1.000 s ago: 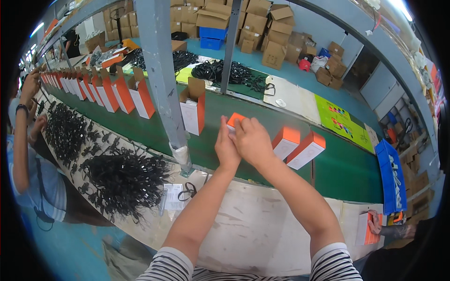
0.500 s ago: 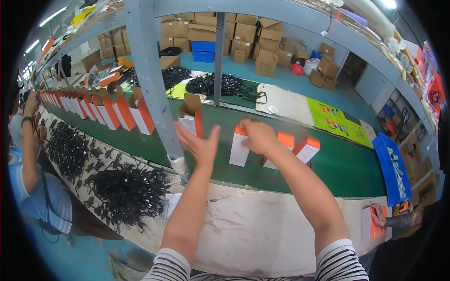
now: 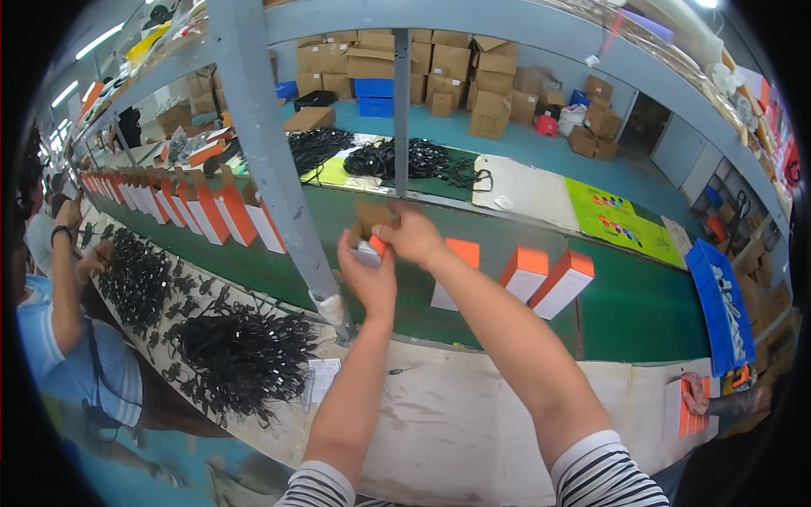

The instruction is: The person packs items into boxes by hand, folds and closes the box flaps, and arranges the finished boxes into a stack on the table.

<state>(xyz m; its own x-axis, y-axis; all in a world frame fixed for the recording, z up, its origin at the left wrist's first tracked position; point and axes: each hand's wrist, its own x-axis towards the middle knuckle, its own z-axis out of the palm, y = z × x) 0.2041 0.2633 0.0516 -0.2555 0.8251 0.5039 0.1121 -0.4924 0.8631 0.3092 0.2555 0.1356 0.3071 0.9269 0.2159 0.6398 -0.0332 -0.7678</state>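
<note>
An orange and white box with its brown cardboard flap (image 3: 372, 216) raised stands on the green conveyor belt (image 3: 422, 325). My left hand (image 3: 372, 279) is wrapped round the box from its near left side, and my fingers hide most of it. Against the top of the same box, my right hand (image 3: 414, 237) is closed, its fingers at the flap and the orange edge; it is slightly blurred. Just right of my hands stand three closed boxes: one white and orange box (image 3: 463, 252) partly behind my right forearm, a second box (image 3: 525, 269) and a third box (image 3: 564, 283).
Left of a grey post (image 3: 274, 160), open-flapped boxes (image 3: 207, 218) line the belt. Black cables (image 3: 241, 359) pile on the pale near bench (image 3: 473, 422). A blue tray (image 3: 718, 308) stands right. A co-worker's hand (image 3: 694, 395) rests on boxes; another person (image 3: 72, 338) works left.
My right hand has left the closed box and moved left to the open box's flap. My left hand, open beside that box before, has closed round it.
</note>
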